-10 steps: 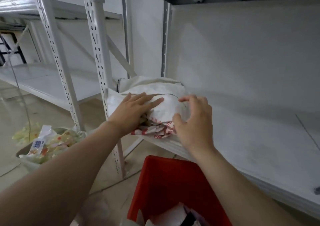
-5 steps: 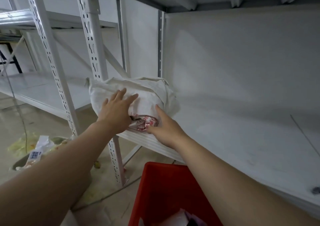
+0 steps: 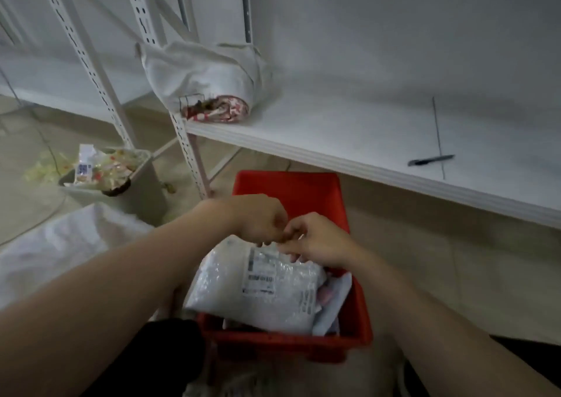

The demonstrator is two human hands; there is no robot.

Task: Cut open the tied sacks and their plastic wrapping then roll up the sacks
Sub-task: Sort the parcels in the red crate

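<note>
Half a second earlier both hands had been pressed on the rolled sack (image 3: 206, 83); now they had let go, and it lay alone at the far left corner of the shelf (image 3: 364, 141), its red-printed end facing the shelf's near edge. The hands had come down over the red bin (image 3: 291, 190) on the floor in front of the shelf. There the left hand (image 3: 258, 219) and the right hand (image 3: 315, 241) met, fingers curled, pinching the far edge of a parcel (image 3: 258, 287) in clear bubbled plastic with a printed label, which leaned in the bin on other wrapped packets. Motion blur hid the exact grip of each fingertip. A dark pen-shaped tool (image 3: 431, 160) lay on the shelf well to the right. A waste bin (image 3: 106, 175) full of wrappers stood at the left, and a white sack (image 3: 60, 244) lay nearer on the left.
</note>
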